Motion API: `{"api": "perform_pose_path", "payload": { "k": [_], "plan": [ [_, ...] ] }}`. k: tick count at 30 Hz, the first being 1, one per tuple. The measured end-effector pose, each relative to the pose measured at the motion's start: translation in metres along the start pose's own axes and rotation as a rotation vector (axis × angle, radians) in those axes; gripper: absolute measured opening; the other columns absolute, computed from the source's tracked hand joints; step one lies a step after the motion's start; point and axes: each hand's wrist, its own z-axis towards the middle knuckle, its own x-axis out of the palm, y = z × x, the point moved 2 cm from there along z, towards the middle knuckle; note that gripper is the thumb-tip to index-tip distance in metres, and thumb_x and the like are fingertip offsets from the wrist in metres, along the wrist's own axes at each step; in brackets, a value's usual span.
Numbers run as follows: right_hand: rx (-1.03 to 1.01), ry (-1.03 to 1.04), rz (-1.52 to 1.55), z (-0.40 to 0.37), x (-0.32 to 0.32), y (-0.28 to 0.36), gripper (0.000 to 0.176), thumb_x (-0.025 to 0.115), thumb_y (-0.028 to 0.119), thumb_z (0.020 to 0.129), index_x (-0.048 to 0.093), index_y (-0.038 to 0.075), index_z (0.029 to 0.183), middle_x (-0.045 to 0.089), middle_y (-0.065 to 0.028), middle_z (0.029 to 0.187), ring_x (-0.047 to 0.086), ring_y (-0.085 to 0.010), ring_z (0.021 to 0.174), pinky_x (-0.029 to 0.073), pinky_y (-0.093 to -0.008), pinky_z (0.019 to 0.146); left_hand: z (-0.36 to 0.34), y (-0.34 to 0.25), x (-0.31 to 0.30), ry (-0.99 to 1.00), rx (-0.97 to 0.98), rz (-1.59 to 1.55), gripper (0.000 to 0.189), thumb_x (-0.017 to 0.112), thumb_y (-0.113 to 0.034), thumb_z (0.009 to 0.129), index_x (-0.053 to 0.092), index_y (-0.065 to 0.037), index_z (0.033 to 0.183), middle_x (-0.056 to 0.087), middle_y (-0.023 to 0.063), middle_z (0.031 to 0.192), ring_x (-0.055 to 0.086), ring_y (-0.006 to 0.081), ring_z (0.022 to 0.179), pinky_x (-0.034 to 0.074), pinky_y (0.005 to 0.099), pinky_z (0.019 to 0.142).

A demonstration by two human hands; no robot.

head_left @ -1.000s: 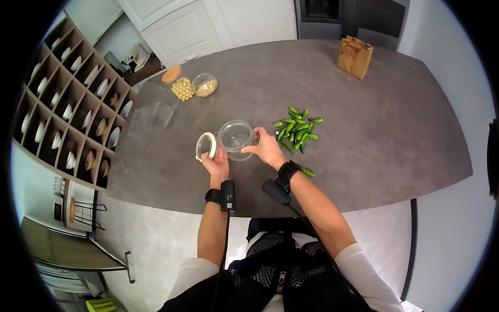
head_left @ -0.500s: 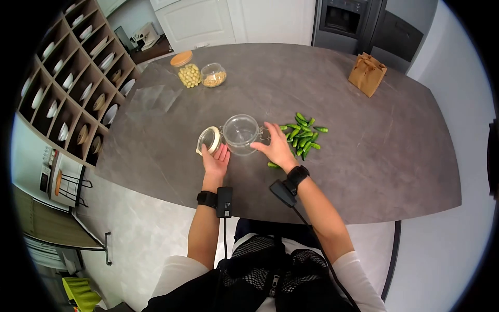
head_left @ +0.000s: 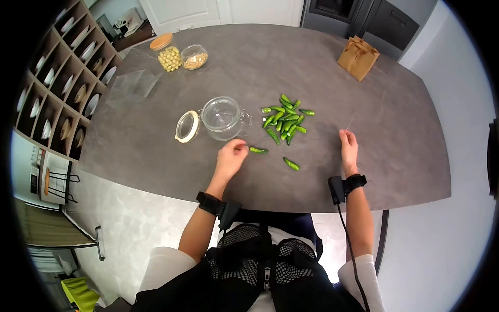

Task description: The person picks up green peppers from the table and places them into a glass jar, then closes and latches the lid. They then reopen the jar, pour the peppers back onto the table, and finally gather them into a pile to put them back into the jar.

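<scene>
Taking the open glass jar (head_left: 222, 118) as the mark: just below it and a little right, the left hand (head_left: 231, 158), fingers curled inward, tips at the near end of a single pepper (head_left: 258, 150). Cannot tell whether pinching it or only touching.

Pepper flat on the table (head_left: 390, 104), long axis running nearly left to right, leading away from the fingertips toward the right, parallel to the near table edge. Below and right of the jar mouth, apart from the glass.

Far right of the jar, well apart from that pepper, the right hand (head_left: 349, 145): resting on the table, fingers loose, holding nothing. Left hand plainly the nearer of the two.

Right of the jar, the pile of peppers (head_left: 285, 120), close together. Below the pile and further right of the jar, a second loose pepper (head_left: 291, 164), lying slantwise, between the two hands.

Left of the jar, touching it by the hinge, the lid (head_left: 187, 126), swung open.

Bare tabletop between jar and near edge. Far beyond the jar, two filled jars (head_left: 182, 56) and a paper bag (head_left: 356, 57), well clear.
</scene>
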Motion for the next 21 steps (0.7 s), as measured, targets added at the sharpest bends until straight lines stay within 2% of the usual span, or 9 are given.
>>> {"api": "perform_pose_path", "payload": {
  "k": [2, 4, 6, 8, 10, 11, 15, 18, 21],
  "plan": [
    [-0.006, 0.007, -0.099, -0.005, 0.008, 0.005, 0.035, 0.058, 0.035, 0.08, 0.06, 0.004, 0.096, 0.06, -0.0058, 0.091, 0.053, -0.0143, 0.087, 0.041, -0.028, 0.078, -0.001, -0.019, 0.012, 0.081, 0.106, 0.062, 0.029, 0.063, -0.018, 0.073, 0.059, -0.001, 0.096, 0.06, 0.0116, 0.088, 0.059, 0.0164, 0.069, 0.047, 0.0295, 0.065],
    [-0.051, -0.125, -0.364, -0.008, 0.018, 0.005, 0.034, 0.056, 0.037, 0.079, 0.062, 0.006, 0.091, 0.063, -0.0066, 0.088, 0.056, -0.0187, 0.086, 0.037, -0.03, 0.083, 0.001, -0.024, 0.017, 0.117, 0.185, 0.151, 0.029, 0.067, -0.015, 0.069, 0.06, -0.003, 0.095, 0.058, 0.0093, 0.087, 0.057, 0.0184, 0.066, 0.047, 0.0301, 0.064],
    [-0.037, -0.123, -0.302, -0.016, 0.031, 0.012, 0.033, 0.055, 0.037, 0.079, 0.062, 0.007, 0.091, 0.064, -0.0074, 0.086, 0.057, -0.0201, 0.084, 0.036, -0.0306, 0.084, 0.001, -0.023, 0.017, 0.146, 0.264, 0.197, 0.026, 0.067, -0.012, 0.069, 0.06, -0.004, 0.093, 0.057, 0.0084, 0.086, 0.056, 0.019, 0.065, 0.047, 0.0301, 0.063],
    [-0.022, -0.022, -0.027, -0.023, 0.047, 0.002, 0.026, 0.057, 0.031, 0.08, 0.062, 0.007, 0.089, 0.063, -0.0075, 0.086, 0.055, -0.0216, 0.087, 0.036, -0.0319, 0.084, 0.001, -0.018, 0.013, 0.166, 0.281, 0.179, 0.024, 0.067, -0.01, 0.069, 0.06, -0.004, 0.091, 0.056, 0.0077, 0.084, 0.056, 0.0191, 0.065, 0.046, 0.0298, 0.061],
    [-0.149, 0.015, -0.029, -0.034, 0.056, -0.004, 0.024, 0.056, 0.028, 0.081, 0.062, 0.006, 0.089, 0.062, -0.0078, 0.087, 0.056, -0.0193, 0.084, 0.039, -0.0317, 0.081, 0.001, -0.016, 0.013, 0.162, 0.295, 0.163, 0.021, 0.066, -0.008, 0.069, 0.06, -0.004, 0.089, 0.056, 0.007, 0.082, 0.056, 0.0187, 0.064, 0.046, 0.0293, 0.06],
    [-0.185, 0.027, -0.083, -0.041, 0.057, -0.003, 0.021, 0.057, 0.026, 0.081, 0.061, 0.007, 0.089, 0.061, -0.0065, 0.086, 0.054, -0.016, 0.08, 0.041, -0.0293, 0.076, 0.001, -0.017, 0.013, 0.151, 0.299, 0.159, 0.02, 0.066, -0.008, 0.07, 0.06, -0.003, 0.089, 0.056, 0.0068, 0.082, 0.055, 0.0182, 0.063, 0.046, 0.029, 0.059],
    [-0.1, 0.075, 0.161, -0.05, 0.053, 0.009, 0.016, 0.055, 0.019, 0.084, 0.059, 0.004, 0.089, 0.058, -0.0013, 0.082, 0.05, -0.0097, 0.075, 0.039, -0.0228, 0.072, -0.008, -0.013, 0.01, 0.08, 0.327, 0.046, 0.02, 0.067, -0.007, 0.071, 0.061, -0.003, 0.089, 0.057, 0.0069, 0.083, 0.056, 0.0177, 0.064, 0.046, 0.0278, 0.057],
    [-0.096, 0.154, 0.243, -0.054, 0.05, 0.017, 0.017, 0.052, 0.018, 0.086, 0.057, 0.002, 0.09, 0.057, -0.0014, 0.079, 0.049, -0.0084, 0.075, 0.039, -0.0219, 0.07, -0.022, -0.025, -0.002, -0.255, 0.56, 0.021, 0.021, 0.068, -0.005, 0.07, 0.061, -0.002, 0.09, 0.058, 0.009, 0.086, 0.056, 0.0183, 0.065, 0.047, 0.0275, 0.058],
    [-0.123, 0.183, 0.278, -0.053, 0.049, 0.017, 0.018, 0.05, 0.019, 0.087, 0.056, 0.002, 0.091, 0.057, -0.0015, 0.076, 0.049, -0.0076, 0.075, 0.038, -0.0211, 0.071, -0.02, -0.031, -0.025, -0.596, 0.541, 0.153, 0.023, 0.066, -0.004, 0.072, 0.061, -0.002, 0.094, 0.056, 0.0085, 0.091, 0.052, 0.016, 0.066, 0.044, 0.0262, 0.057]
  ]
}}
